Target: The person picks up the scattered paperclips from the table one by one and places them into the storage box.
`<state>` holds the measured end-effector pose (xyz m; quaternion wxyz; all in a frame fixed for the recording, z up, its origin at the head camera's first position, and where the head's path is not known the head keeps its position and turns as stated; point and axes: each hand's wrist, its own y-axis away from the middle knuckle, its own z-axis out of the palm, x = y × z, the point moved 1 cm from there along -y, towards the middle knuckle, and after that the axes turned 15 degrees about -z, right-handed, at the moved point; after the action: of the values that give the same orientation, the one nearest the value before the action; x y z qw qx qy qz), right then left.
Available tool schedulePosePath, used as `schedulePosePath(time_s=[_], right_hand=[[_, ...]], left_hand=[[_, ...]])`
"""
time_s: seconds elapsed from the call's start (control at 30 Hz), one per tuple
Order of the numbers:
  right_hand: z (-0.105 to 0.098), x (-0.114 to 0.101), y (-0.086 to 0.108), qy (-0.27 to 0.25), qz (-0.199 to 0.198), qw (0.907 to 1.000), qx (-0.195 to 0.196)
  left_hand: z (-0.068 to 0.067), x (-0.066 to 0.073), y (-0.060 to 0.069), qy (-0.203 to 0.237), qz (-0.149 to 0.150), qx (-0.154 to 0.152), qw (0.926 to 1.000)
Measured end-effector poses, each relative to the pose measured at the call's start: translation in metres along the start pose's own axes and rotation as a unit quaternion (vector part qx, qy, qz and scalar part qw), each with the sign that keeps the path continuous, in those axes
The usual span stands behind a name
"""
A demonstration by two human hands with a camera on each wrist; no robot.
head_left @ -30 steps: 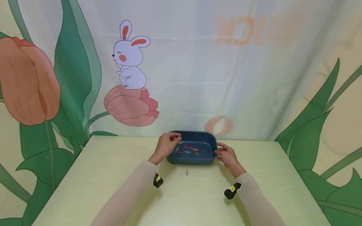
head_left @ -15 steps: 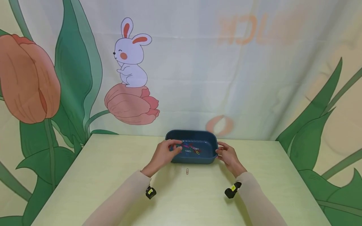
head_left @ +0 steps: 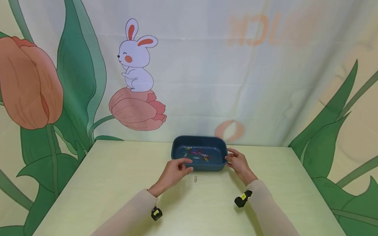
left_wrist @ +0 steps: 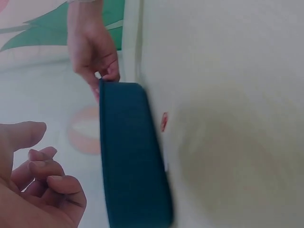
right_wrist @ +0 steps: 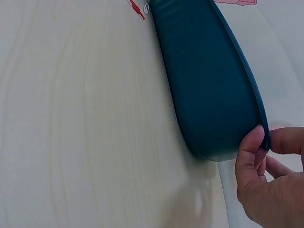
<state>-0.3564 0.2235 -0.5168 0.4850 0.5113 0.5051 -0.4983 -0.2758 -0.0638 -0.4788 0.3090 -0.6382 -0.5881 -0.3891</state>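
A dark blue plastic bin (head_left: pixel 209 167) stands at the back of the table with several coloured paper clips (head_left: pixel 196 158) scattered on its floor. My right hand (head_left: pixel 238 164) pinches the bin's right end at the rim between thumb and fingers, as the right wrist view also shows (right_wrist: pixel 273 185). My left hand (head_left: pixel 174 172) hovers at the bin's front left, thumb apart from loosely bent fingers; the left wrist view shows nothing between them. On the table before the bin lies a red paper clip (head_left: pixel 195 179). A whitish clip (right_wrist: pixel 146 8) shows beside it in the right wrist view.
The pale wooden table (head_left: pixel 212 209) stretches forward of the bin. Right behind it hangs a printed curtain (head_left: pixel 192 82) with a rabbit and tulips. A small black camera sits on each wrist, left (head_left: pixel 156 213) and right (head_left: pixel 243 198).
My left hand has come down from the bin's left rim, across its inside, to its front edge. The clips by the left end are uncovered now. My right hand keeps its grip on the rim.
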Motion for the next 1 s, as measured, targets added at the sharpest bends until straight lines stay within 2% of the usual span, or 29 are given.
schedulePosePath(time_s=[0.13, 0.37, 0.57, 0.8, 1.0], right_hand=[[0.000, 0.000, 0.000, 0.005, 0.000, 1.0000, 0.001], [-0.002, 0.000, 0.000, -0.001, 0.003, 1.0000, 0.004], [-0.002, 0.002, 0.000, 0.000, 0.002, 1.0000, 0.010], [0.000, 0.005, 0.000, 0.007, 0.004, 0.9999, 0.008], [0.000, 0.005, 0.000, 0.005, 0.004, 0.9999, 0.011]], left_hand=[[0.009, -0.010, 0.001, -0.005, -0.003, -0.013, 0.9999], [0.023, -0.031, -0.004, -0.004, -0.048, -0.024, 0.9986], [0.033, -0.043, -0.011, -0.006, -0.059, -0.031, 0.9978], [0.044, -0.049, -0.017, -0.001, -0.077, -0.039, 0.9963], [0.050, -0.047, -0.022, -0.030, -0.069, -0.021, 0.9969]])
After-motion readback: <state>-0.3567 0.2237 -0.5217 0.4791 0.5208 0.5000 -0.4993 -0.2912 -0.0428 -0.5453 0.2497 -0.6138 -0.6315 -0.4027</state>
